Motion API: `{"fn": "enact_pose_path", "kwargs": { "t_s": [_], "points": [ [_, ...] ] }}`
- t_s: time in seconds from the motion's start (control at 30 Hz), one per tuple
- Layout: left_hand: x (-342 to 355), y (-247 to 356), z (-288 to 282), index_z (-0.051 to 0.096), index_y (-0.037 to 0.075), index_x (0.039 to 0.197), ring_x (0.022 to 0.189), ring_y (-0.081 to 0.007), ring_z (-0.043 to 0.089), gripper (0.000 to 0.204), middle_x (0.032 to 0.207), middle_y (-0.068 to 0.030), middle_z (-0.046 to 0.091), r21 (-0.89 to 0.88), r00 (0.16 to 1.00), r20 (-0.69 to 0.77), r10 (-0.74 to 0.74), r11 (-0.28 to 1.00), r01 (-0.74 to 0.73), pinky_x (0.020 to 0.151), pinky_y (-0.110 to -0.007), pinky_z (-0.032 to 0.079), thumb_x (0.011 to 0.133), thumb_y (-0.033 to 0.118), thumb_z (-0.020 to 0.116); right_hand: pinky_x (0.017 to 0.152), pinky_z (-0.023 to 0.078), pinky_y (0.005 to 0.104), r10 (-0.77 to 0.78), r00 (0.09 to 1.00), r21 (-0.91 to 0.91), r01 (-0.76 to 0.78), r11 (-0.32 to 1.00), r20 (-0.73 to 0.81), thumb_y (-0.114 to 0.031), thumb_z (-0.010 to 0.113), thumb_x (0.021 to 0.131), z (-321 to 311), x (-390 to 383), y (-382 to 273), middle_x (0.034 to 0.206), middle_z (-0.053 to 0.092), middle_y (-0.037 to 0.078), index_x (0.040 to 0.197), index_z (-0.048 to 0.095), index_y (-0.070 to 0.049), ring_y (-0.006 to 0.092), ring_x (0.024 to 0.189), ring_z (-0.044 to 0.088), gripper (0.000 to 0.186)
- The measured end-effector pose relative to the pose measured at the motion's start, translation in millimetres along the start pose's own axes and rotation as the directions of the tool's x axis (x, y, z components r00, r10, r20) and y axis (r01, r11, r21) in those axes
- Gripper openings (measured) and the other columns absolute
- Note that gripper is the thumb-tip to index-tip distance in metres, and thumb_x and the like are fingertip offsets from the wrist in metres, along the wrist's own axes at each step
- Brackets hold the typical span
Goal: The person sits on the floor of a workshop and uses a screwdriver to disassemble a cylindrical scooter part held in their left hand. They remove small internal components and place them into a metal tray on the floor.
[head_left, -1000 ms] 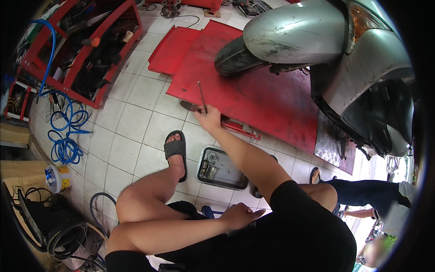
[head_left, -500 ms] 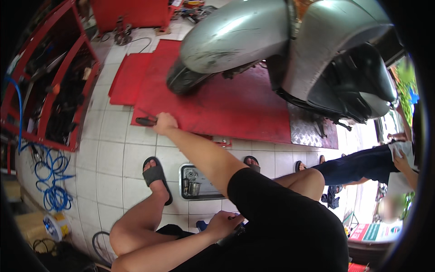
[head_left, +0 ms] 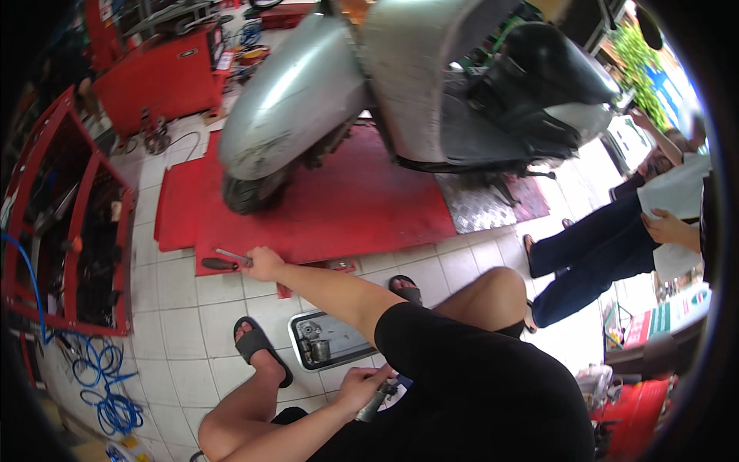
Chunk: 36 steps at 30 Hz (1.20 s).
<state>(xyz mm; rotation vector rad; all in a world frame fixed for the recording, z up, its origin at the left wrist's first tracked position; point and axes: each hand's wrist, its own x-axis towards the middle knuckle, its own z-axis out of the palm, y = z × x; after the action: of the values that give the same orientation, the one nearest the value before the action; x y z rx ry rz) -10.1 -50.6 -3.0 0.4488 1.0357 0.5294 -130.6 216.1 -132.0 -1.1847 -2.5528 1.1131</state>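
Note:
My right hand (head_left: 265, 264) reaches far forward to the near left corner of the red lift platform (head_left: 331, 208). Its fingers are closed on what looks like a screwdriver (head_left: 232, 255) with a thin metal shaft pointing left. A dark-handled tool (head_left: 219, 264) lies beside it at the platform's edge; whether my fingers touch that too is unclear. Close to my lap, my left hand (head_left: 360, 389) is closed around a grey, cylindrical metal part (head_left: 375, 404). Between my feet, a light-rimmed tray (head_left: 332, 365) on the floor holds several metal parts (head_left: 313, 343).
A silver scooter (head_left: 300, 100) stands on the platform. At left are a red metal rack (head_left: 115, 231) and a coiled blue hose (head_left: 108, 385). A red cabinet (head_left: 165, 81) stands behind. People stand at right, one in dark trousers (head_left: 593, 246).
The view has tilted up and turned right, so the scene sits lower and further left. The metal part in my left hand shows more. My right hand remains by the platform's corner.

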Motion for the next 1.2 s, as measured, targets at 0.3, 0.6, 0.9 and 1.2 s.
{"fn": "enact_pose_path", "kwargs": {
  "t_s": [0.3, 0.6, 0.9, 1.2],
  "points": [
    [-5, 4, 21, 0.075, -0.002, 0.098, 0.065, -0.0098, 0.061, 0.048, 0.078, -0.0066, 0.068, 0.158, 0.997, 0.045, 0.069, 0.985, -0.076, 0.061, -0.024, 0.049, 0.097, 0.044, 0.063, 0.087, 0.054, 0.0486, 0.490, 0.871, -0.138, -0.481, 0.866, 0.037, -0.052, 0.062, 0.084, -17, -223, 162, 0.094, 0.070, 0.027, 0.089, 0.074, 0.002, 0.0416, 0.094, 0.068, 0.055],
    [11, -9, 27, 0.074, -0.001, 0.100, 0.071, -0.0099, 0.061, 0.056, 0.084, -0.0053, 0.066, 0.251, 0.999, 0.043, 0.034, 0.967, -0.043, 0.064, -0.025, 0.049, 0.094, 0.053, 0.063, 0.076, 0.055, 0.0502, 0.603, 0.760, 0.013, -0.619, 0.785, -0.243, -0.041, 0.066, 0.085, 30, -321, 192, 0.083, 0.069, 0.025, 0.080, 0.073, -0.001, 0.0422, 0.080, 0.069, 0.042],
    [36, -11, 19, 0.076, 0.001, 0.099, 0.076, -0.0143, 0.065, 0.060, 0.088, -0.0069, 0.071, 0.263, 0.997, 0.077, -0.027, 0.965, 0.006, 0.072, -0.029, 0.052, 0.091, 0.059, 0.064, 0.053, 0.043, 0.0332, -0.352, 0.206, -0.281, 0.307, 0.909, -0.913, -0.010, 0.069, 0.082, -308, -228, -1, 0.067, 0.054, 0.012, 0.075, 0.060, -0.003, 0.0265, 0.054, 0.054, 0.014],
    [24, 8, 17, 0.071, 0.007, 0.097, 0.059, -0.0134, 0.058, 0.045, 0.075, -0.0046, 0.065, 0.043, 0.999, 0.040, 0.022, 0.999, -0.024, 0.054, -0.026, 0.046, 0.093, 0.051, 0.064, 0.080, 0.049, 0.0454, -0.276, -0.355, -0.229, -0.169, 0.959, -0.893, -0.042, 0.052, 0.099, -714, -343, -23, 0.085, 0.071, 0.019, 0.092, 0.067, 0.001, 0.0377, 0.085, 0.067, 0.046]
  ]
}}
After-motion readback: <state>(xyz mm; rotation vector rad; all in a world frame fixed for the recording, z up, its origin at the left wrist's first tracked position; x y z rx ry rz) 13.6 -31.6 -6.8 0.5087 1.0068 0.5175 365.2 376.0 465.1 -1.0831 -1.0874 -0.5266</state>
